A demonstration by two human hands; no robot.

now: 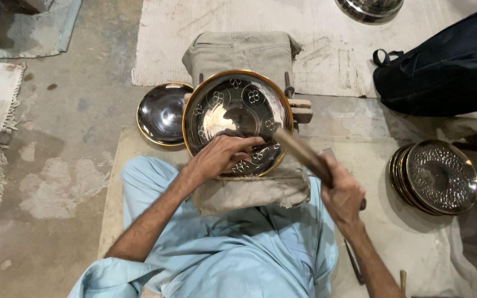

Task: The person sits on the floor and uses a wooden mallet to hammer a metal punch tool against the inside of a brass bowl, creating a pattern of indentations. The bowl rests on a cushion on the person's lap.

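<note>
Right hand (pixel 342 190) grips mallet (pixel 303 154) over engraved bowl (pixel 237 121).

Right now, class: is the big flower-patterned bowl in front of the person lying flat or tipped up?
Tipped up. The bowl leans on a cloth-covered block, its hollow facing the camera, with the left hand pressing inside.

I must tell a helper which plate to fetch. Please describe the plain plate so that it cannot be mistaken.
Find the grey cloth pad before the seated person, where the flower-engraved plate lies. The plain plate lies on the floor against that plate's left edge. It is smaller, gold-rimmed and smooth, with no pattern.
</note>
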